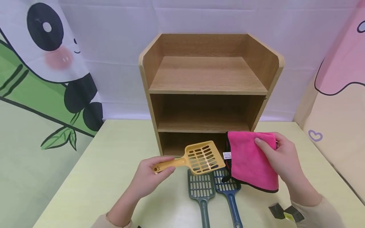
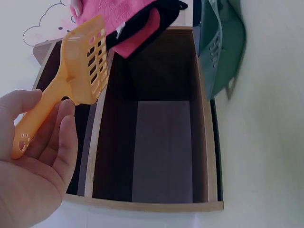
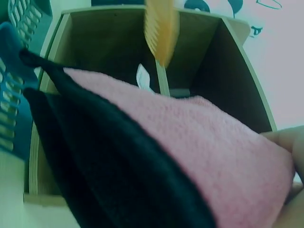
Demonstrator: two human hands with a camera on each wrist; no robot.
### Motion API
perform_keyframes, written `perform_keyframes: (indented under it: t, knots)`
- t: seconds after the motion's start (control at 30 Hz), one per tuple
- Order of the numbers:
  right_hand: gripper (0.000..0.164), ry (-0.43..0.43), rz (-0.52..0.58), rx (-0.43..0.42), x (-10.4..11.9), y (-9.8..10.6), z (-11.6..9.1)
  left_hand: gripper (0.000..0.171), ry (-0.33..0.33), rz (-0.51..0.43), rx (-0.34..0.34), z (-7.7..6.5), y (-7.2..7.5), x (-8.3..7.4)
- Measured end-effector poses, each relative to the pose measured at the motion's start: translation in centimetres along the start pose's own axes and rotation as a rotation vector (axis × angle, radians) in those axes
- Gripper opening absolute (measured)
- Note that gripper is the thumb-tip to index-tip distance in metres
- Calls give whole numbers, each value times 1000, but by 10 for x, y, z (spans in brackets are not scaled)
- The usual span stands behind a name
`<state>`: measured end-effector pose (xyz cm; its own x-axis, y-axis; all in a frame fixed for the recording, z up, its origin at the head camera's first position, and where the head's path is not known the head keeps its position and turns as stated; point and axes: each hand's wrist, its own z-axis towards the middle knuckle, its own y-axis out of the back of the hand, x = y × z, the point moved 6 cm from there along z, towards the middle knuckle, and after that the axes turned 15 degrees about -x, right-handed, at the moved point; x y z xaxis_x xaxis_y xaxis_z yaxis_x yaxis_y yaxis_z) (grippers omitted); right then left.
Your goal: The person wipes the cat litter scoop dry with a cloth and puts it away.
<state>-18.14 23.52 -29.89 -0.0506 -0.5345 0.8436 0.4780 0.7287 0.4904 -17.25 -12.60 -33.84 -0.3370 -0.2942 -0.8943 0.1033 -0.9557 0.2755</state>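
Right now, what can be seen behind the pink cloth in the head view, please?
Parts of the wooden shelf and blue scoop show past the pink cloth, which hides the shelf's lower right corner; anything else there cannot be seen.

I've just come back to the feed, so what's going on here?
A person is holding a yellow slotted scoop in the left hand and a pink cloth with black edging in the right hand. Both are held up in front of a wooden shelf unit. A green scoop and a blue scoop are side by side on the table before it.
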Motion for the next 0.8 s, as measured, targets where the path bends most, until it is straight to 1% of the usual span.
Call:
perform_keyframes:
  t: [0.07,0.13,0.2,0.27,0.33,0.4,0.47,0.53,0.6,0.7,0.73,0.8]
  knots:
    - [46,7,0,-37,5,-5,-5,29,-21,-23,23,1,-6,-4]
    - [44,11,16,-60,10,-11,-10,29,-23,-41,43,3,-11,-6]
    - [41,14,44,-58,14,-20,-15,30,-12,-56,61,5,-17,-7]
    - [39,8,80,-35,17,-29,-21,31,4,-67,75,7,-24,-6]
    - [39,-10,130,13,19,-39,-26,32,15,-75,76,10,-29,-3]
    - [40,-43,184,79,19,-48,-29,31,23,-88,69,13,-33,0]
    - [44,-68,243,158,17,-54,-32,30,35,-108,63,16,-35,3]
    - [46,-62,285,245,15,-59,-35,29,40,-136,62,19,-37,5]
    - [47,-27,323,315,13,-63,-37,29,41,-176,72,21,-38,6]
    - [42,77,334,388,13,-70,-38,29,41,-236,90,24,-40,7]
    - [44,95,334,400,12,-72,-39,29,43,-255,97,25,-40,7]
    - [55,115,320,414,10,-76,-40,29,54,-286,116,26,-42,7]
